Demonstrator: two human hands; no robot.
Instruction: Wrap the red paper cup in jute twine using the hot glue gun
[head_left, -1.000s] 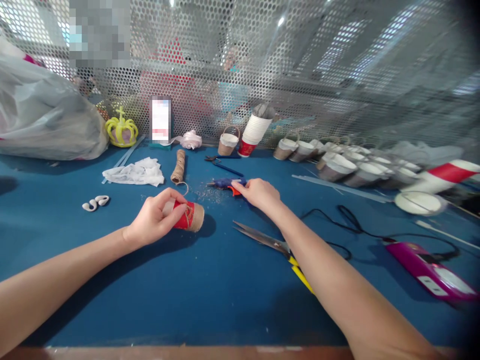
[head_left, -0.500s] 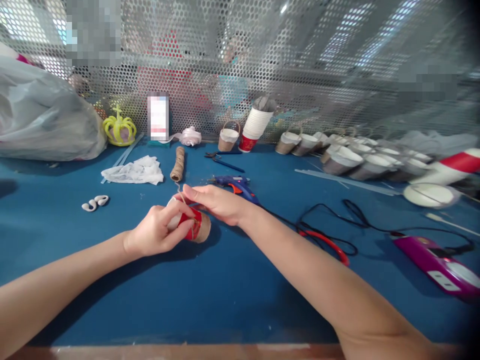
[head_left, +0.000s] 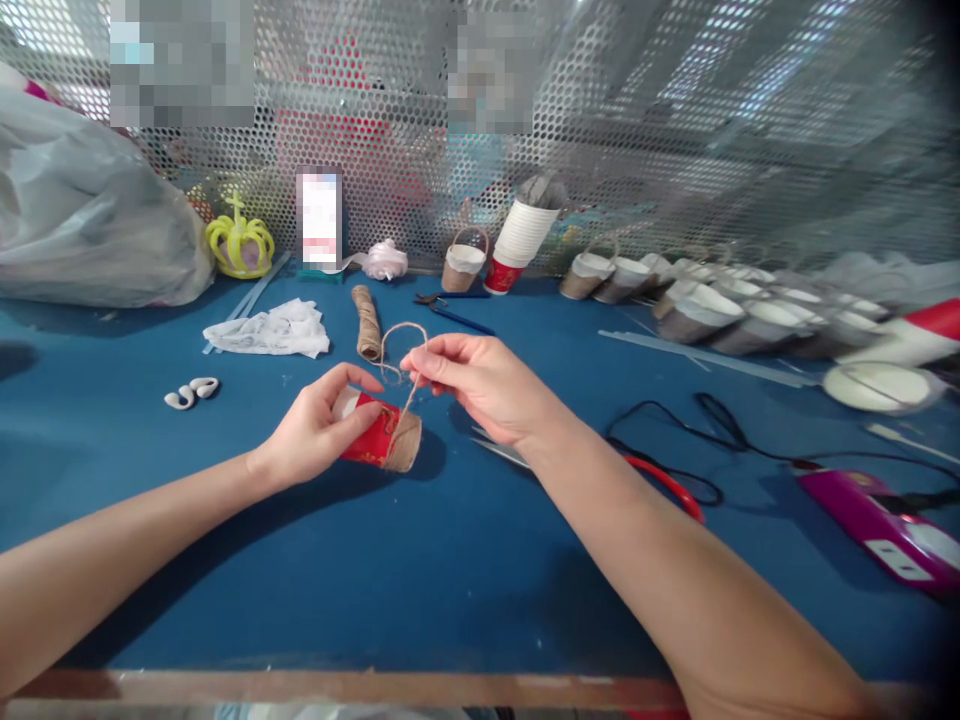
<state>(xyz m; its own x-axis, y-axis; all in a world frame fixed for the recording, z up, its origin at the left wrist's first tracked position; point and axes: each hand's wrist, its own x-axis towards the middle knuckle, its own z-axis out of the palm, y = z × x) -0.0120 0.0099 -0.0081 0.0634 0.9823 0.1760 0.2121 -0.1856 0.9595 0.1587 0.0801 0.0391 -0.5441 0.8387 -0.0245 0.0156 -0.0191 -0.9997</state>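
Observation:
My left hand (head_left: 322,420) grips a red paper cup (head_left: 367,443) that lies on its side, its base pointing right. Brown twine is wound around the base end of the cup. Between thumb and fingers, my right hand (head_left: 469,380) pinches the twine (head_left: 409,403), which runs up from the cup at a slant. From there the twine loops back toward a roll of twine (head_left: 366,325) lying behind the hands. Scissors (head_left: 501,449) with red handles lie partly under my right forearm. The glue gun is hidden behind my right hand.
Pliers (head_left: 457,312) and a stack of paper cups (head_left: 525,235) are at the back. Several twine-wrapped cups (head_left: 697,310) stand at the right, near a purple power strip (head_left: 870,520) with a black cord. White earbuds (head_left: 191,392) and crumpled white cloth (head_left: 270,330) lie left.
My right hand has moved right and up from the cup, drawing the twine out with it. The cup shows more now, and the scissor blades have come into view.

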